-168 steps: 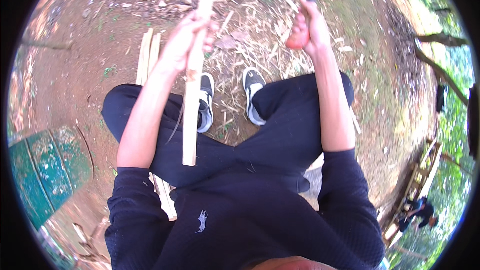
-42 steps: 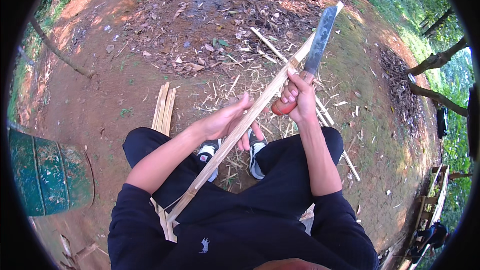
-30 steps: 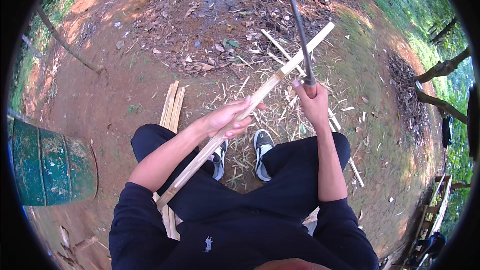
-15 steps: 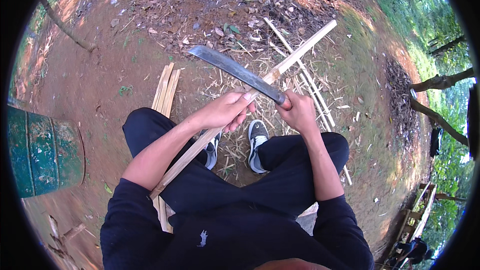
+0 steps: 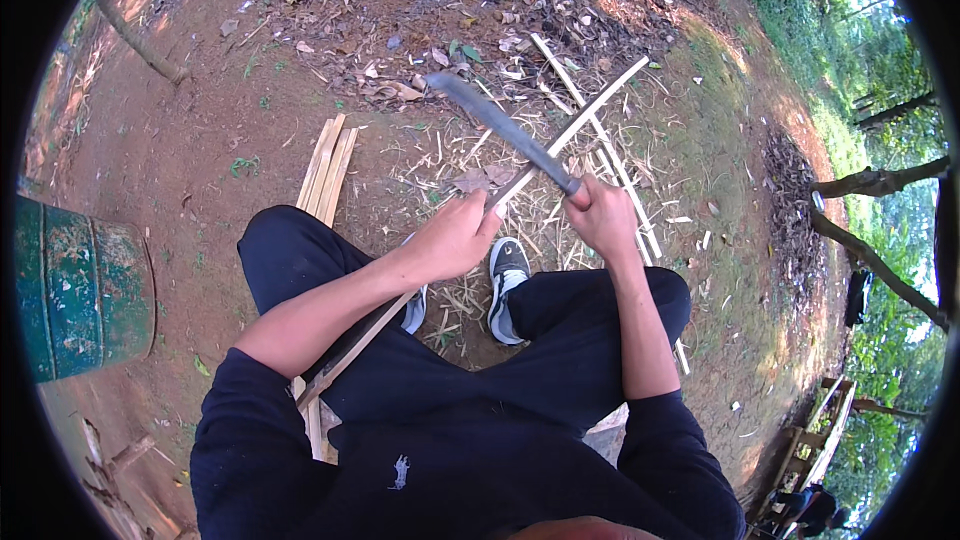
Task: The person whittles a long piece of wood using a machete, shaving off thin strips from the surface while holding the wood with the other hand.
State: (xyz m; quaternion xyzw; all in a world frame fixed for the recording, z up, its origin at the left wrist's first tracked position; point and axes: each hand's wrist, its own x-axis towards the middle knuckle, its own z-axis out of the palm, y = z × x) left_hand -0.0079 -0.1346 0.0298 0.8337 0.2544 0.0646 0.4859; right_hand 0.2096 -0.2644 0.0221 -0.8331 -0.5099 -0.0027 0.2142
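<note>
Fingers, left hand (image 5: pixel 452 237): wrapped round one wooden strip (image 5: pixel 600 106), thumb laid along it, back of the hand uppermost; other fingertips hidden

Fingers, right hand (image 5: pixel 607 220): curled tight about the handle of a long knife (image 5: pixel 505 127), little of the grip showing

Wooden strip: slanting through the left fingers, pale end ahead and to their right, tail behind them below the forearm, over the left thigh

Knife: reaching forward and left from the right fingers, crossing above the strip just ahead of the left ones; contact cannot be told

Change: the left hand has rolled over since a moment ago, and the strip now shows a narrower, darker side; judged, another side is presented to the blade

Bundle of strips (image 5: pixel 325 170): on the ground, left of the left fingers

Crossed strips (image 5: pixel 625 175): on the ground, ahead of the right fingers

Shavings (image 5: pixel 460 310): scattered beneath both hands, between the shoes (image 5: pixel 510 265) and beyond
</note>
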